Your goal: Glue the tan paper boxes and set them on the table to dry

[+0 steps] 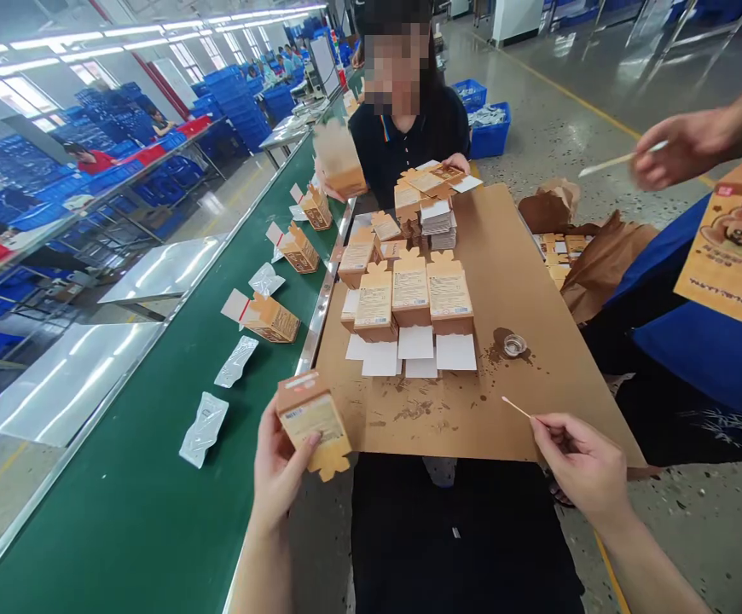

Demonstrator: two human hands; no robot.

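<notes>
A small orange-brown carton [313, 414] is gripped in my left hand [278, 465], tilted, its scalloped flap pointing down toward me. Between thumb and fingers of my right hand [582, 465] is a thin cotton swab [515, 407], its white tip pointing left over the cardboard-covered table [422, 426]. Beyond the swab sits a small clear dish [513, 345] with wet spots around it. Several similar cartons [411, 290] stand grouped on the table, white flaps spread out in front of them.
Left of the table runs a green conveyor belt [121, 495] carrying open cartons [273, 318] and silver sachets [204, 429]. A co-worker [409, 128] opposite handles cartons. At right, another person's hand [684, 149] holds a swab, beside a larger printed carton [726, 247]. A brown paper bag [607, 264] holds more cartons.
</notes>
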